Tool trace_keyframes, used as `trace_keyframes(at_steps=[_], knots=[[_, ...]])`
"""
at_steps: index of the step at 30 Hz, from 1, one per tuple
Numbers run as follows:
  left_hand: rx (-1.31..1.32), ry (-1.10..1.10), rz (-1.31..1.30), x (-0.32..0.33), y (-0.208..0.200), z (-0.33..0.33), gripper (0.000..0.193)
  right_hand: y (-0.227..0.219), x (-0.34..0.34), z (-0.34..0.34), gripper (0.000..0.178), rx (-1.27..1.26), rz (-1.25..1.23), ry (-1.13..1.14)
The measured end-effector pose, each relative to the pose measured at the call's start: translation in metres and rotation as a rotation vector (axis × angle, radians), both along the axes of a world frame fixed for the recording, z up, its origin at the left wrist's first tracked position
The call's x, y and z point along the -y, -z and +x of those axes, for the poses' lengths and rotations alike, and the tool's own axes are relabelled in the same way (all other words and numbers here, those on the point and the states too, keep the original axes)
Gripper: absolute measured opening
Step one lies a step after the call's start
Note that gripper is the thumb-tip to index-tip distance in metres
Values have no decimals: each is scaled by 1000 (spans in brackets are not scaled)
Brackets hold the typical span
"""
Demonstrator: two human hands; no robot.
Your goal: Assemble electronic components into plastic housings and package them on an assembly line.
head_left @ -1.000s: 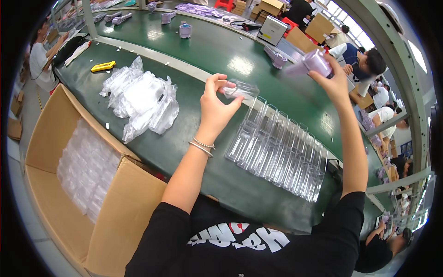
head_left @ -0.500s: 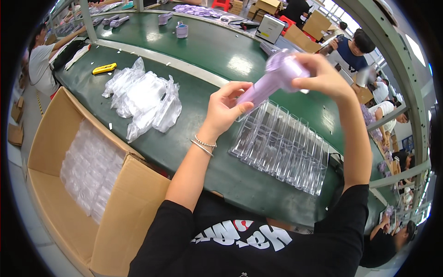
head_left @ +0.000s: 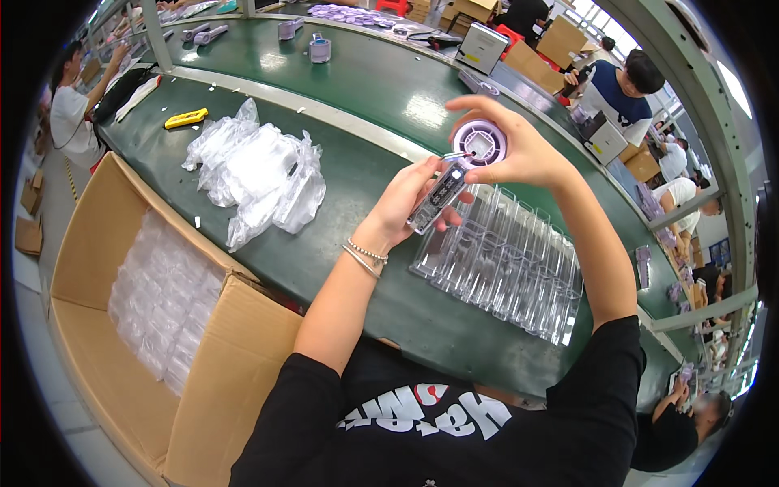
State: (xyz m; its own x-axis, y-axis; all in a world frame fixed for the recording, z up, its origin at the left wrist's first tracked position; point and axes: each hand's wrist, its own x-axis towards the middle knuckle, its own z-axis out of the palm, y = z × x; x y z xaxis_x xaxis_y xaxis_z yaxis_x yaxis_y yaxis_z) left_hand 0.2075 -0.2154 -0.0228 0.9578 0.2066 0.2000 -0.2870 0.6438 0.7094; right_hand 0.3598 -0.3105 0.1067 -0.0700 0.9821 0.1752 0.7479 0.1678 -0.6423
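One lavender handheld device [head_left: 455,173], held up above the green worktop [head_left: 398,304] between two sets of fingers. Left hand [head_left: 406,197] narrowed about the handle [head_left: 436,200], thumb along the near side, fingertips showing just past the far side. Right hand [head_left: 527,154] curved in a wide C around the round head [head_left: 480,144], thumb at the lower rim, fingers arched above (contact of the upper fingertips hard to tell). Dark strip [head_left: 448,185], perhaps a circuit board, facing up between the left thumb and fingertips; thin wires [head_left: 459,155] at the junction, just above the right thumb tip.

Probably light and stiff, with smooth plastic likely to slip a little against skin; wires and bared insides likely the fragile part. Best held by the head's outer rim and the handle's long sides, fingertips clear of the wires, without twisting one part against the other.

Just below the right fingers, clear plastic trays [head_left: 503,268] in a close row. Well left of the left fingers, crumpled clear bags [head_left: 260,174], with a yellow utility knife [head_left: 186,118] farther off. Left of the same fingers and nearer the body, a cardboard box [head_left: 231,369] with clear wrapped pieces [head_left: 166,300] inside
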Motion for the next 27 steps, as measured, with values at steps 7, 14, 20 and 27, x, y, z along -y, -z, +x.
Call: trace_keyframes(at_steps=[7, 14, 20, 27], knots=[[-117, -362, 606, 8, 11, 6, 50, 24, -9, 6, 49, 24, -26, 457], [-217, -565, 725, 17, 5, 6, 40, 36, -4, 2, 41, 139, 108, 450], [-112, -544, 692, 22, 5, 5, 41, 27, -2, 0, 43, 181, 114, 435], [-160, -551, 650, 24, 7, 12, 39, 41, -8, 5, 44, 102, 163, 451]])
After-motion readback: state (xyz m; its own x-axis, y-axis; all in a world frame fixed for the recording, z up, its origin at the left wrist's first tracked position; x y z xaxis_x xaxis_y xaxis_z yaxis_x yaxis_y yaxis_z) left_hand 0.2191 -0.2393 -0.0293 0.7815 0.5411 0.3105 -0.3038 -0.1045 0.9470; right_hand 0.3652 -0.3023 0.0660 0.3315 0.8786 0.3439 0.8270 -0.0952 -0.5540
